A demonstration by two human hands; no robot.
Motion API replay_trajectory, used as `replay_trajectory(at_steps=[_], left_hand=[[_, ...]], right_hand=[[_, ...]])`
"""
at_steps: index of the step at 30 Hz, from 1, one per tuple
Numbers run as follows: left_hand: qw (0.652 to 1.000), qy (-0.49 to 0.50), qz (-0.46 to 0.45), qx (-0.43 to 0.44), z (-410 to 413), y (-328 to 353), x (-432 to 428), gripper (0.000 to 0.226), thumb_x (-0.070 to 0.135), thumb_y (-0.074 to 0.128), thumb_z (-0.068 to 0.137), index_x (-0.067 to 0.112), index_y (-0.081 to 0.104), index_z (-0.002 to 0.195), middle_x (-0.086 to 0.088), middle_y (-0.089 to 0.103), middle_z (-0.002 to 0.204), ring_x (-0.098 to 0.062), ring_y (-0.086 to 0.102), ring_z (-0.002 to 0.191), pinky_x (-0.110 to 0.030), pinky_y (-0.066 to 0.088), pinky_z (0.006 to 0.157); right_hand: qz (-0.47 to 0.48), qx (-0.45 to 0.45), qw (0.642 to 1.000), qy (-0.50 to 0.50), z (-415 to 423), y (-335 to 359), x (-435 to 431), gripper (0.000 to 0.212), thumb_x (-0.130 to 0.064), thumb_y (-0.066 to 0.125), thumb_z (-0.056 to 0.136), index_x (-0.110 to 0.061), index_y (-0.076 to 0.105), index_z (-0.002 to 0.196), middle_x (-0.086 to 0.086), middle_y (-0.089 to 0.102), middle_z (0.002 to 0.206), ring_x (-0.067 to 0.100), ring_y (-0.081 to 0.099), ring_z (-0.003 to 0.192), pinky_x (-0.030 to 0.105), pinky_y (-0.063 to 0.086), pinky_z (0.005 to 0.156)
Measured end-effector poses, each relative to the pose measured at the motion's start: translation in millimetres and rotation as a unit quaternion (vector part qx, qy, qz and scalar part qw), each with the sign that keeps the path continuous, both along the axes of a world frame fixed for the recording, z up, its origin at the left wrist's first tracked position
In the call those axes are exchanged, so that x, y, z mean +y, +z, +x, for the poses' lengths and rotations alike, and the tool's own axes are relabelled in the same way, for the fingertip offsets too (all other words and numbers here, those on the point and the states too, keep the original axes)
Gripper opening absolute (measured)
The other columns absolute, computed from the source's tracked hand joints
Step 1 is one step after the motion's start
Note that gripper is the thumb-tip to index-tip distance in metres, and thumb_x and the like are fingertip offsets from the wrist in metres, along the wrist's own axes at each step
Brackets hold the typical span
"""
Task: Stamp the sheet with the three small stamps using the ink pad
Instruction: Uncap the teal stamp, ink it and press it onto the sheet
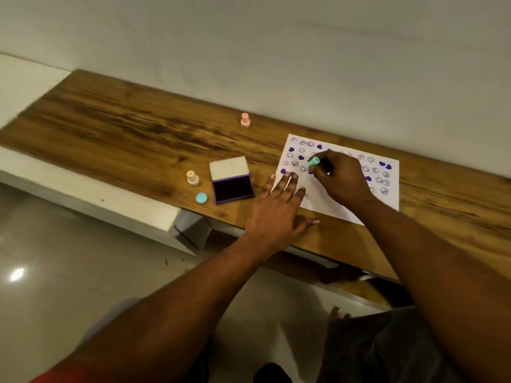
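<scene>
A white sheet (326,201) lies on the wooden table, covered with several purple hearts and smiley prints. My right hand (338,178) grips a teal stamp (313,162), tilted, just over the sheet's left part. My left hand (279,205) lies flat, fingers spread, pressing the sheet's left edge. The ink pad (233,189) stands open to the left, purple pad showing, white lid raised behind. A cream stamp (192,178) stands upright left of the pad. A pink stamp (245,120) stands upright farther back. A teal cap (201,198) lies near the front edge.
The wooden table (124,125) runs along a pale wall. A white ledge (83,189) sits lower at the left, with a glossy floor (55,272) below. My knees show at the bottom of the view.
</scene>
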State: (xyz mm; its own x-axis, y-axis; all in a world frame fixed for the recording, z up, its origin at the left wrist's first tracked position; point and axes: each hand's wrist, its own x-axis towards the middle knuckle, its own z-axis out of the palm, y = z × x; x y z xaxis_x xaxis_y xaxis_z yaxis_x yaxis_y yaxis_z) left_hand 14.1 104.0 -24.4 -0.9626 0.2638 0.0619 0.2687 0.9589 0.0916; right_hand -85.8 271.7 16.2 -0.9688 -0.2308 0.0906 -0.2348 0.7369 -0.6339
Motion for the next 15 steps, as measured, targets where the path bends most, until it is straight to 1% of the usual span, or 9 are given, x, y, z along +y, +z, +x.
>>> replay_trajectory(at_steps=[2, 4, 7, 8, 11, 15], left_hand=[[1.000, -0.018, 0.007, -0.005, -1, -7, 2, 0.092, 0.082, 0.014, 0.095, 0.020, 0.031, 0.162, -0.009, 0.018, 0.171, -0.023, 0.004, 0.159, -0.045, -0.012, 0.125], [0.999, -0.023, 0.022, -0.010, 0, -13, 0, 0.092, 0.082, 0.012, 0.096, 0.020, 0.032, 0.161, -0.009, 0.021, 0.170, -0.022, 0.007, 0.159, -0.044, -0.014, 0.125], [0.999, -0.015, 0.049, -0.016, 0, -19, -3, 0.091, 0.082, 0.012, 0.096, 0.022, 0.035, 0.160, -0.007, 0.029, 0.168, -0.021, 0.015, 0.158, -0.043, -0.008, 0.126], [0.998, -0.014, 0.054, -0.015, -1, -20, -4, 0.090, 0.082, 0.013, 0.096, 0.022, 0.036, 0.160, -0.007, 0.030, 0.168, -0.020, 0.017, 0.157, -0.043, -0.005, 0.127], [0.998, -0.014, 0.061, -0.012, -1, -22, -4, 0.090, 0.082, 0.012, 0.097, 0.023, 0.037, 0.160, -0.007, 0.030, 0.168, -0.020, 0.018, 0.157, -0.044, -0.003, 0.127], [0.997, -0.015, 0.070, -0.007, -1, -23, -4, 0.089, 0.082, 0.012, 0.097, 0.024, 0.038, 0.159, -0.007, 0.031, 0.167, -0.021, 0.020, 0.156, -0.044, 0.000, 0.127]], right_hand=[[-0.003, 0.003, 1.000, 0.011, 0, -9, 3, 0.027, -0.028, 0.071, 0.097, -0.013, 0.075, 0.120, 0.003, 0.077, 0.107, 0.010, 0.062, 0.086, 0.011, 0.039, 0.071], [-0.006, 0.006, 1.000, 0.017, -2, -14, 1, 0.026, -0.029, 0.072, 0.097, -0.013, 0.075, 0.117, 0.002, 0.076, 0.104, 0.007, 0.060, 0.082, 0.009, 0.037, 0.069], [0.001, 0.012, 1.000, 0.027, -6, -22, -5, 0.026, -0.029, 0.072, 0.096, -0.013, 0.076, 0.116, 0.002, 0.076, 0.104, 0.007, 0.059, 0.082, 0.008, 0.037, 0.070], [0.008, 0.013, 0.999, 0.029, -7, -23, -8, 0.027, -0.029, 0.072, 0.096, -0.013, 0.075, 0.117, 0.003, 0.077, 0.105, 0.008, 0.060, 0.083, 0.010, 0.038, 0.071], [0.028, 0.020, 0.999, 0.019, -10, -27, -14, 0.029, -0.029, 0.072, 0.096, -0.012, 0.075, 0.119, 0.006, 0.077, 0.106, 0.010, 0.061, 0.085, 0.022, 0.046, 0.077], [0.022, 0.023, 0.999, 0.007, -10, -30, -14, 0.029, -0.030, 0.072, 0.096, -0.011, 0.075, 0.118, 0.007, 0.078, 0.106, 0.011, 0.063, 0.086, 0.025, 0.047, 0.080]])
